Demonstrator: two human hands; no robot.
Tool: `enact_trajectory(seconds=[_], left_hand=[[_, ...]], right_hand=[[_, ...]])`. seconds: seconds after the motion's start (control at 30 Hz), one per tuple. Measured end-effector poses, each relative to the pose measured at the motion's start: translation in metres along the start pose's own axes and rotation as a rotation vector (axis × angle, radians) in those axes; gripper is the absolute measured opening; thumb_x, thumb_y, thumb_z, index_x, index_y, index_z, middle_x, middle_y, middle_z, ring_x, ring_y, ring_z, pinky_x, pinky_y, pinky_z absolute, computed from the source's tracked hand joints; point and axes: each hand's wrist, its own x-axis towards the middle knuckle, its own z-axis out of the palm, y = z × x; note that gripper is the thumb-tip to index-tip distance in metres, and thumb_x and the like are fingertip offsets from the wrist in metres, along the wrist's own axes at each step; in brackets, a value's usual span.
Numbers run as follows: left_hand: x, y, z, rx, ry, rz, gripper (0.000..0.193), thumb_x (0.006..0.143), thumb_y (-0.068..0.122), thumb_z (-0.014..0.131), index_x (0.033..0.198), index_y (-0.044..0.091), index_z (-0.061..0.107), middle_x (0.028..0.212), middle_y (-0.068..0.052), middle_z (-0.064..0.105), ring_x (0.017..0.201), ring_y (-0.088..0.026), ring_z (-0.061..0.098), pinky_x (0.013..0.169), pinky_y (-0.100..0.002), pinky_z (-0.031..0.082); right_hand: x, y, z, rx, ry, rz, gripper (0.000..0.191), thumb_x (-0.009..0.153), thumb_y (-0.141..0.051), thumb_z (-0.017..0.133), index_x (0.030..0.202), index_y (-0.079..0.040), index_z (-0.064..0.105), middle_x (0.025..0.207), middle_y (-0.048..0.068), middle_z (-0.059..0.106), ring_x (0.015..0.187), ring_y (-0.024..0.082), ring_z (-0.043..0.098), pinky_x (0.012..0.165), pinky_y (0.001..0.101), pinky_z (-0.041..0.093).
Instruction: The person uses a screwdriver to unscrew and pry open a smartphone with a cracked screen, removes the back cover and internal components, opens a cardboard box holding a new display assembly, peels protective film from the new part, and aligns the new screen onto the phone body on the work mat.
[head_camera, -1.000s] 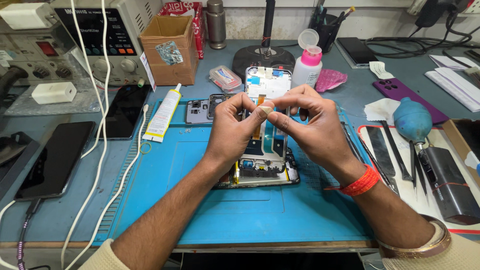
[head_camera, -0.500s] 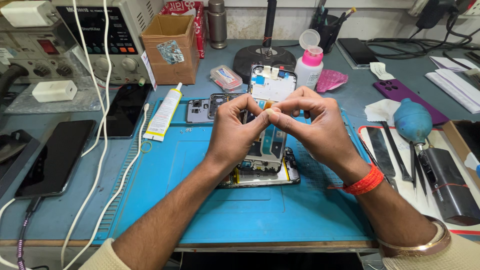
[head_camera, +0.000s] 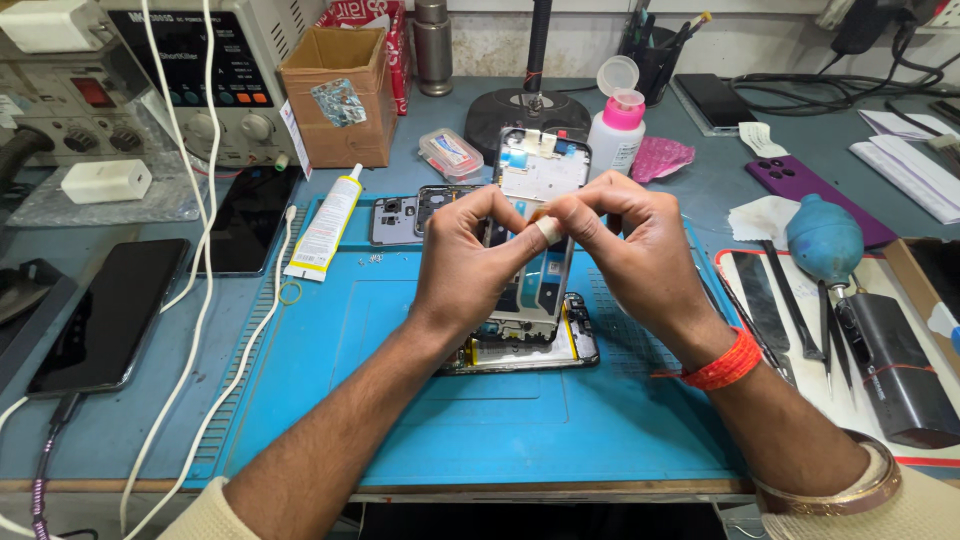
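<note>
My left hand (head_camera: 470, 265) and my right hand (head_camera: 630, 255) meet above a blue work mat (head_camera: 400, 400), fingertips pinched together on a small pale strip (head_camera: 546, 230). Under them a phone mid-frame with a white plate (head_camera: 540, 175) stands tilted up. It rises from an opened phone body (head_camera: 530, 350) that lies flat on the mat. My palms hide the lower part of the frame. An orange band sits on my right wrist.
A white glue tube (head_camera: 325, 225) and a grey back cover (head_camera: 395, 220) lie at the mat's far left. Black phones (head_camera: 110, 310) and white cables lie left. A teal air blower (head_camera: 825, 240), tweezers and tools fill the right tray. A pink-capped bottle (head_camera: 615, 125) and cardboard box (head_camera: 335, 95) stand behind.
The mid-frame has tipped further up from the phone body. Both hands stayed pinched together and shifted slightly.
</note>
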Motion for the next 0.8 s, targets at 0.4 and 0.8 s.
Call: enact_trajectory(seconds=[0.4,0.8], left_hand=[[0.005,-0.001,0.001,-0.162,0.049,-0.038,0.025,0.092,0.018,0.082,0.081,0.007,0.063,0.083,0.0,0.072,0.075,0.0,0.061,0.065,-0.02,0.052],[0.006,-0.025,0.005,-0.138,-0.064,-0.18,0.024,0.087,0.018,0.082,0.078,0.005,0.063,0.078,0.0,0.069,0.071,-0.003,0.06,0.062,-0.023,0.053]], right_hand=[[0.007,0.005,-0.023,1.283,-0.134,0.43,0.043,0.114,-0.033,0.044,0.075,-0.016,0.046,0.07,-0.002,0.045,0.074,0.015,0.045,0.088,0.0364,0.048],[0.008,0.007,-0.024,1.261,-0.141,0.46,0.042,0.113,-0.033,0.041,0.077,-0.015,0.051,0.07,-0.002,0.047,0.073,0.014,0.047,0.083,0.0344,0.047]])
